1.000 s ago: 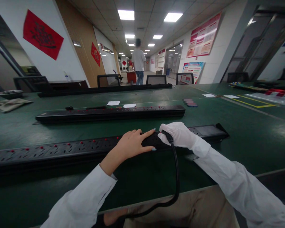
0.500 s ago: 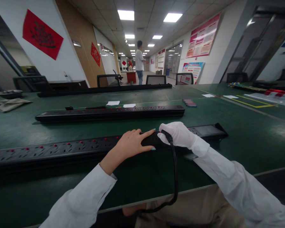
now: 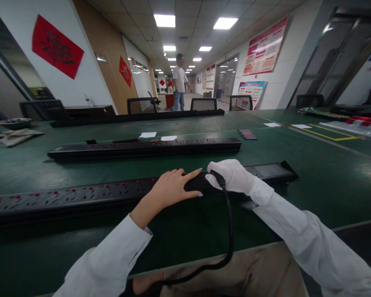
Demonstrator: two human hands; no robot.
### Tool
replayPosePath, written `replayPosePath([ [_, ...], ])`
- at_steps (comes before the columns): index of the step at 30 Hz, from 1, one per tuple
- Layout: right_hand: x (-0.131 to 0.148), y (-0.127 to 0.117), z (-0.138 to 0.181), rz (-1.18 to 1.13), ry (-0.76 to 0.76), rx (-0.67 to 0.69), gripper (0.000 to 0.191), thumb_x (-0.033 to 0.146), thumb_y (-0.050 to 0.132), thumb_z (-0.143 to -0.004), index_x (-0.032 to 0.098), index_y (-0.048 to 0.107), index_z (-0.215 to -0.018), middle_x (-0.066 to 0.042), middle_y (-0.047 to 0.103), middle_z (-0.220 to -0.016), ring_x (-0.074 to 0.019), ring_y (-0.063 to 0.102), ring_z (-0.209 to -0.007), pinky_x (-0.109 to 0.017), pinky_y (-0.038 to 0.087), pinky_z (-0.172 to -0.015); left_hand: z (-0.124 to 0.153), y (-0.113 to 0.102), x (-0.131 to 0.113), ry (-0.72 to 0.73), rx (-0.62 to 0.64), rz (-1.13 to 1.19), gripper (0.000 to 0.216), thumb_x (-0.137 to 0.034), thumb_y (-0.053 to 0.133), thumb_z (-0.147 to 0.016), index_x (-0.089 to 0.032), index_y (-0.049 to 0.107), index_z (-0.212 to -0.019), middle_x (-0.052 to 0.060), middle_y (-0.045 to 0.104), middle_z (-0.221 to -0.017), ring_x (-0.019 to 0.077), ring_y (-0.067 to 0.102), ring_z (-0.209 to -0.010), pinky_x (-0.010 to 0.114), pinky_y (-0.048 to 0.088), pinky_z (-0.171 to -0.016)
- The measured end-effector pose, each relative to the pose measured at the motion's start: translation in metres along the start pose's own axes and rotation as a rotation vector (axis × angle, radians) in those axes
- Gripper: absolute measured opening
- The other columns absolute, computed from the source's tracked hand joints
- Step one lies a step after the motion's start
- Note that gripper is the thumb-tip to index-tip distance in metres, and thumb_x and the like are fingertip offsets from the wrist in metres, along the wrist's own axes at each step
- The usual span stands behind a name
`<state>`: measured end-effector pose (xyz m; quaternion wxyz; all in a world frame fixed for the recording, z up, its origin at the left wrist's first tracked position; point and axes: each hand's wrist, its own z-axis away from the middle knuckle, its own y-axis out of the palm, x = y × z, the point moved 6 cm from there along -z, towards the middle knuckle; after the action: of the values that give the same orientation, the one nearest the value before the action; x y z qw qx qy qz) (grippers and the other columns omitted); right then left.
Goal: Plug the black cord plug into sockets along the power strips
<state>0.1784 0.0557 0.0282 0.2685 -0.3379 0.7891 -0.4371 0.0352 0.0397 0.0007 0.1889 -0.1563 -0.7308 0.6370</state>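
A long black power strip (image 3: 89,196) with red indicator lights and a row of sockets lies across the green table in front of me. My bare left hand (image 3: 173,187) rests on the strip, thumb and index finger spread apart. Just right of it, my gloved right hand (image 3: 231,177) is closed around a black power plug (image 3: 218,178) held at the strip's sockets. The plug's front end is hidden, so how deep it sits cannot be seen. From it a thick black cord (image 3: 230,225) hangs over the table's near edge towards my lap.
A second power strip (image 3: 148,149) lies parallel behind, and a long black bar (image 3: 136,118) lies farther back. White papers (image 3: 168,138), a bowl (image 3: 14,123) and a cloth (image 3: 23,136) are on the table. Chairs (image 3: 203,104) line the far side. A person (image 3: 179,82) stands beyond.
My hands and the plug stay in place on the strip. The cord's lower part has shifted slightly near my lap. The distant person has turned and moved a little left.
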Motion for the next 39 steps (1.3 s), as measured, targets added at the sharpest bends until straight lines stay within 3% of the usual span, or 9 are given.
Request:
replayPosePath([
  [39, 0.0001, -0.0027, 0.0, -0.015, 0.028, -0.001, 0.024, 0.037, 0.039, -0.081, 0.018, 0.053, -0.076, -0.001, 0.057, -0.062, -0.0096, 0.05, -0.057, -0.02, 0.031, -0.056, 0.0002, -0.0013, -0.0011, -0.012, 0.011, 0.007, 0.068, -0.07, 0.027, -0.073, -0.039, 0.018, -0.133, 0.005, 0.053, -0.098, 0.0228, 0.054, -0.085, 0.032, 0.041, -0.07],
])
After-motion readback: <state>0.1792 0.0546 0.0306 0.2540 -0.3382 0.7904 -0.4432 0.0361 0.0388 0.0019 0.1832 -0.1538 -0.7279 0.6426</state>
